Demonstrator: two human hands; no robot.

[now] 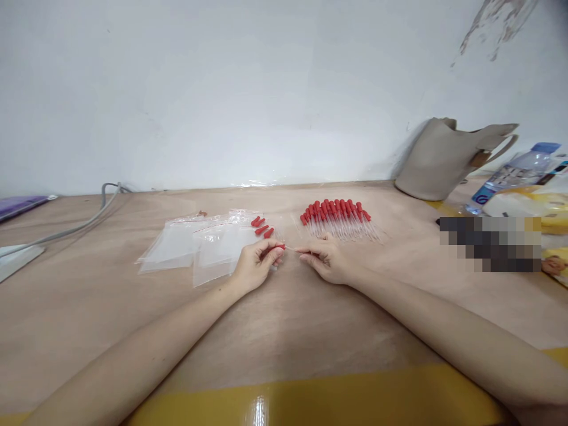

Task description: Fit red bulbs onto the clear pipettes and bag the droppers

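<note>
Between the fingertips of my left hand (257,266) is a red rubber dropper bulb (281,246), mostly covered by finger and thumb. My right hand (327,260) pinches a thin clear dropper tube (290,249), whose end meets the bulb; how far it sits inside I cannot tell. Just beyond the left hand lie several loose red bulbs (261,229) on a clear plastic bag. Behind the right hand a row of droppers (339,218) is spread out, red bulbs toward the wall and clear tubes toward me.
Clear zip bags (173,245) lie flat at left. A grey cable (71,231) crosses the far left. On the right are a beige bag (432,160), a water bottle (515,177), a yellow packet (528,204) and a blurred-out dark thing (490,244). A white wall (266,89) bounds the table.
</note>
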